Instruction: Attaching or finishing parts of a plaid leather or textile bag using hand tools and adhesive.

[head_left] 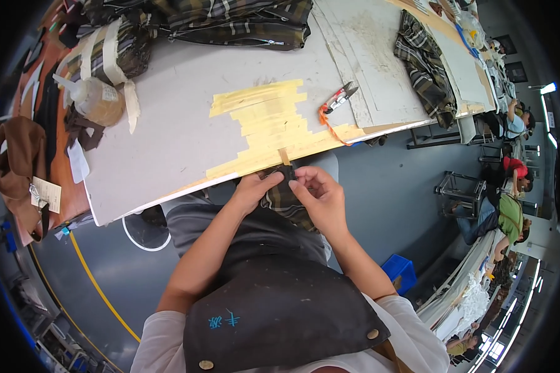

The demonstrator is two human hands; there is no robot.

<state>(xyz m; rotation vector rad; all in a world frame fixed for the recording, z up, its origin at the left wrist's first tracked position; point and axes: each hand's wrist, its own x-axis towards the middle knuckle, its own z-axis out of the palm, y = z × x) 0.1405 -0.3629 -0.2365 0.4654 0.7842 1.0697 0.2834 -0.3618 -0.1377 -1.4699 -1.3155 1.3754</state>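
Two hands at the near edge of the counter (pixel 168 124), both pinched shut on one small folded piece of plaid fabric (pixel 284 198).

Left hand (pixel 255 188): fingers closed on the left side of the piece, thumb on top. Right hand (pixel 317 194): fingertips pressed to its upper right corner, just below the counter's edge. The piece sits over the person's lap, touching the edge, under a short tan strip (pixel 284 156) that hangs off a patch of yellow masking tape (pixel 270 124).

Also present: thread snips (pixel 340 98) with an orange cord, lying on the counter just right of the tape; a squeeze bottle (pixel 96 99) at the far left; a bundle of plaid pieces (pixel 115 50) tied with pale bands; more plaid cloth (pixel 230 22) at the far edge; a dark apron (pixel 274 311) across the lap.

Handling note, as judgement: the fold looks best kept flat with both thumbs on top and the edges matched before pressing, with the piece steadied against the counter edge so the plaid lines stay aligned.
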